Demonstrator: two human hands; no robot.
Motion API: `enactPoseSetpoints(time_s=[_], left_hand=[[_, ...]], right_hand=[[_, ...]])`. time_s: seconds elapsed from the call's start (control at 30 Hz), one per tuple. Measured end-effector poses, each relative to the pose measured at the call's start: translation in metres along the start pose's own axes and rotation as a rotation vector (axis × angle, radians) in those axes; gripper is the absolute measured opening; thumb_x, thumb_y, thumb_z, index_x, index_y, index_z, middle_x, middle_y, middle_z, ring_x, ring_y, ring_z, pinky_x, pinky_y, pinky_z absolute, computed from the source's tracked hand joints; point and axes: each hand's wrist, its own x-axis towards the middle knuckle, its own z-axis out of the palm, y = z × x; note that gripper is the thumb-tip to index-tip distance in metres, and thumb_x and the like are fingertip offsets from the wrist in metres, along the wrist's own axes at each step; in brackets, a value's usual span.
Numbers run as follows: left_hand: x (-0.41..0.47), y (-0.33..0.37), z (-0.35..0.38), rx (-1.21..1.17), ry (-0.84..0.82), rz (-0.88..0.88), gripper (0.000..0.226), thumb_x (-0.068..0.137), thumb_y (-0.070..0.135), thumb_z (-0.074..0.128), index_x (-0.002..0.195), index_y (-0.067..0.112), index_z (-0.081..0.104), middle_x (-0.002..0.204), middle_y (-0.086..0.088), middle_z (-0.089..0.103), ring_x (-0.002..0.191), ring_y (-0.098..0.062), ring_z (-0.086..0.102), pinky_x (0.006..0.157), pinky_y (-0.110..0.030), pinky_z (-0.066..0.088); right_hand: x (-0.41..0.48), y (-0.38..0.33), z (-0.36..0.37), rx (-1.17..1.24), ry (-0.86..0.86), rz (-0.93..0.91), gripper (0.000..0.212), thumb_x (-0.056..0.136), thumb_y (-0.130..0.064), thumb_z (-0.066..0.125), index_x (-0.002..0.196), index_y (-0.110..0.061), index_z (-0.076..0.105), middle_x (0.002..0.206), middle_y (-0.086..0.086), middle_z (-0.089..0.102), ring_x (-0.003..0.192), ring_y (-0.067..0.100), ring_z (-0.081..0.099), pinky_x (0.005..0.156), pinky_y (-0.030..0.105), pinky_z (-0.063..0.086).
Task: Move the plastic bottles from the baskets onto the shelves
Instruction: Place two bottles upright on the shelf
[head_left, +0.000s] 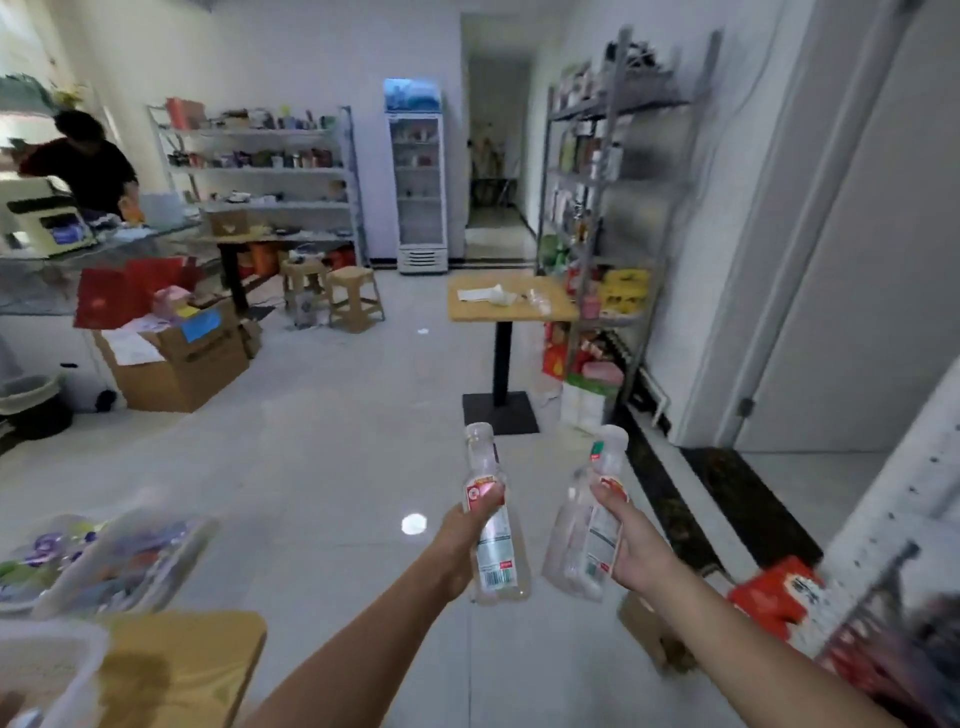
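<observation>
My left hand (462, 540) grips a clear plastic bottle (491, 519) with a red and white label, held upright over the floor. My right hand (631, 545) grips a second clear plastic bottle (587, 525), tilted slightly with its neck up. The two bottles are side by side and apart. A basket (119, 561) with blurred coloured items sits at the lower left on a wooden table (182, 670). A white shelf unit (883, 525) rises at the right edge, with red packs (776, 592) on it. The view is blurred.
A metal rack (608, 208) of goods stands along the right wall beside a small wooden table (511, 299). Cardboard boxes (176, 358), stools (356, 296), a glass-door fridge (418, 176) and far shelves (260, 166) lie ahead. A person (83, 161) stands at the left counter.
</observation>
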Motion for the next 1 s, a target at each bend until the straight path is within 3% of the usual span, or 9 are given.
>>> enactPoseSetpoints(time_s=[0.1, 0.2, 0.27, 0.37, 0.53, 0.6, 0.7, 0.9, 1.0], left_hand=[[0.019, -0.010, 0.046, 0.057, -0.122, -0.047, 0.074, 0.067, 0.060, 0.076, 0.112, 0.003, 0.060, 0.095, -0.016, 0.069, 0.087, -0.030, 0.068, 0.084, -0.042, 0.056], [0.032, -0.028, 0.081, 0.095, -0.242, -0.115, 0.094, 0.052, 0.067, 0.082, 0.120, 0.006, 0.059, 0.108, -0.017, 0.070, 0.101, -0.035, 0.067, 0.095, -0.050, 0.051], [0.029, -0.036, 0.105, 0.148, -0.343, -0.164, 0.083, 0.056, 0.064, 0.080, 0.115, 0.009, 0.060, 0.102, -0.015, 0.072, 0.099, -0.036, 0.067, 0.089, -0.047, 0.054], [0.023, -0.054, 0.130, 0.194, -0.448, -0.226, 0.058, 0.069, 0.056, 0.072, 0.107, 0.014, 0.058, 0.094, -0.013, 0.073, 0.092, -0.033, 0.068, 0.073, -0.039, 0.056], [-0.001, -0.091, 0.190, 0.242, -0.642, -0.297, 0.083, 0.056, 0.048, 0.089, 0.122, 0.008, 0.058, 0.106, -0.018, 0.071, 0.095, -0.035, 0.069, 0.085, -0.047, 0.055], [-0.025, -0.106, 0.216, 0.247, -0.703, -0.335, 0.067, 0.063, 0.038, 0.083, 0.117, 0.006, 0.061, 0.100, -0.021, 0.071, 0.087, -0.036, 0.069, 0.079, -0.047, 0.056], [-0.056, -0.133, 0.259, 0.294, -0.792, -0.395, 0.076, 0.060, 0.040, 0.088, 0.121, 0.005, 0.059, 0.099, -0.022, 0.069, 0.083, -0.037, 0.069, 0.069, -0.044, 0.056], [-0.133, -0.166, 0.345, 0.358, -1.040, -0.433, 0.058, 0.069, 0.030, 0.078, 0.113, -0.003, 0.060, 0.093, -0.026, 0.065, 0.080, -0.036, 0.063, 0.071, -0.044, 0.054], [-0.160, -0.184, 0.388, 0.369, -1.064, -0.407, 0.065, 0.061, 0.031, 0.087, 0.110, -0.002, 0.059, 0.090, -0.023, 0.066, 0.078, -0.034, 0.064, 0.069, -0.042, 0.053]], right_hand=[[-0.036, -0.018, -0.048, 0.092, 0.103, -0.089, 0.080, 0.047, -0.029, 0.090, 0.115, -0.012, 0.053, 0.083, 0.014, 0.064, 0.070, 0.027, 0.067, 0.065, 0.037, 0.057], [-0.081, -0.024, -0.085, 0.194, 0.236, -0.200, 0.071, 0.038, -0.029, 0.095, 0.096, -0.013, 0.057, 0.073, 0.011, 0.062, 0.065, 0.025, 0.064, 0.064, 0.036, 0.055], [-0.118, -0.020, -0.105, 0.262, 0.350, -0.271, 0.067, 0.043, -0.029, 0.094, 0.098, -0.012, 0.059, 0.081, 0.014, 0.062, 0.073, 0.028, 0.063, 0.071, 0.039, 0.056], [-0.173, -0.005, -0.127, 0.316, 0.524, -0.335, 0.092, 0.039, -0.028, 0.096, 0.120, -0.007, 0.058, 0.104, 0.023, 0.062, 0.094, 0.034, 0.063, 0.091, 0.052, 0.050], [-0.284, 0.033, -0.146, 0.422, 0.840, -0.519, 0.097, 0.024, -0.030, 0.098, 0.109, -0.011, 0.054, 0.082, 0.015, 0.061, 0.068, 0.029, 0.064, 0.067, 0.039, 0.055], [-0.328, 0.054, -0.152, 0.451, 0.948, -0.566, 0.082, 0.044, -0.030, 0.094, 0.113, -0.011, 0.052, 0.083, 0.016, 0.061, 0.071, 0.030, 0.063, 0.070, 0.040, 0.053], [-0.388, 0.081, -0.157, 0.512, 1.064, -0.600, 0.051, 0.071, -0.026, 0.072, 0.115, -0.007, 0.054, 0.080, 0.018, 0.063, 0.067, 0.031, 0.064, 0.067, 0.038, 0.053], [-0.481, 0.100, -0.184, 0.501, 1.233, -0.675, 0.102, 0.009, -0.032, 0.097, 0.099, -0.008, 0.056, 0.070, 0.015, 0.066, 0.059, 0.028, 0.066, 0.061, 0.038, 0.055], [-0.510, 0.086, -0.188, 0.479, 1.238, -0.698, 0.072, 0.039, -0.031, 0.095, 0.095, -0.008, 0.055, 0.065, 0.014, 0.067, 0.055, 0.027, 0.066, 0.054, 0.037, 0.055]])
